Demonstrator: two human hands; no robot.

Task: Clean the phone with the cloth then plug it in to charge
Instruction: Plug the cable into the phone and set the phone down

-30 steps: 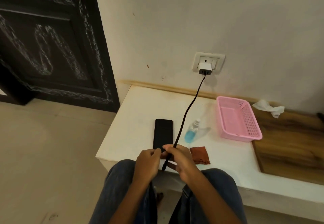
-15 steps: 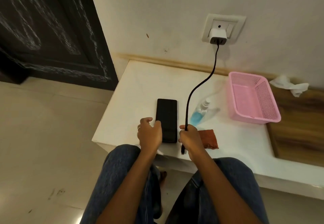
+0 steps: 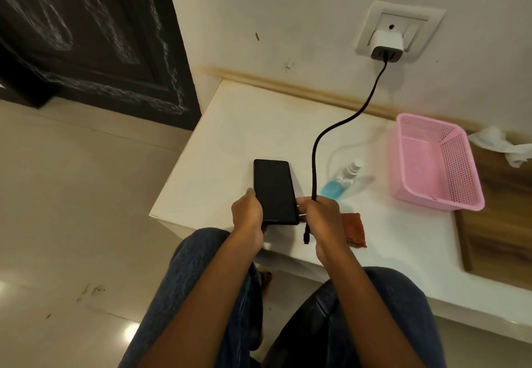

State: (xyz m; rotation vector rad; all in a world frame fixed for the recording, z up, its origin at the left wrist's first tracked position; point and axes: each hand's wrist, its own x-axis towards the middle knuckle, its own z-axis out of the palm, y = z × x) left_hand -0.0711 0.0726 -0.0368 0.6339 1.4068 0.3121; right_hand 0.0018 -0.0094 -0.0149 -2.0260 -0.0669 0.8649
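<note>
My left hand (image 3: 248, 218) grips the near left corner of the phone (image 3: 275, 190), fingers curled at its edge, while my right hand (image 3: 324, 220) is closed around the charging cable (image 3: 315, 172) just beside the phone's right edge, with a fingertip or thumb touching that edge. The phone is a flat, glossy black slab with rounded corners, screen dark and facing up; its long axis runs away from me toward the wall, its far end on the worktop (image 3: 230, 143) and its near end at my hands by the front edge — whether that end is lifted I cannot tell. The cable is thick, matte black and looks braided; it rises from my fist, bends in a loose S and climbs to a white boxy charger (image 3: 386, 43) seated in a white square wall socket (image 3: 401, 19). Its small plug end (image 3: 306, 236) hangs down below my fist, apart from the phone. The worktop is smooth and white, with a wood-grain panel (image 3: 501, 223) on its right part. Just beside my right hand lies a rust-brown cloth (image 3: 355, 229), folded flat and nubby. Near it a clear plastic spray bottle (image 3: 341, 180) of blue liquid lies on its side. Further right sits a pink perforated plastic basket (image 3: 457, 172), and behind it a crumpled white tissue (image 3: 501, 146).
</note>
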